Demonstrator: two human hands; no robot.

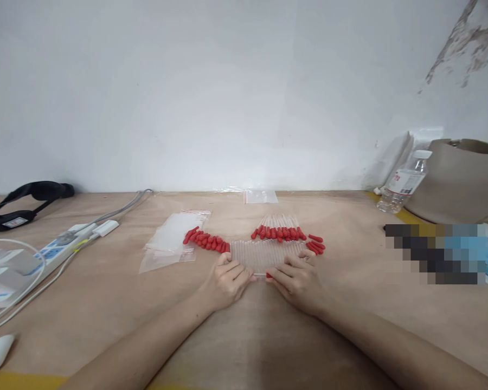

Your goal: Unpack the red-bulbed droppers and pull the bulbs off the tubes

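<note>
My left hand (226, 280) and my right hand (296, 280) are both closed, low over the table, at the near edge of a row of clear thin tubes (264, 254) lying side by side. Between them they hold one dropper (261, 275): the left fingers pinch its clear tube end, the right fingers its red bulb end. Beyond the row lies a bunch of red-bulbed droppers (280, 233), tubes pointing away. More red bulbs (207, 240) line up to the left, and a few red bulbs (316, 246) lie by my right hand.
Clear zip bags (173, 235) lie left of the droppers, and another small bag (261, 196) is near the wall. A power strip (52, 260) with cables and a black strap-like object (28, 200) are at left. A plastic bottle (404, 184) leans against a beige bin (455, 179) at right.
</note>
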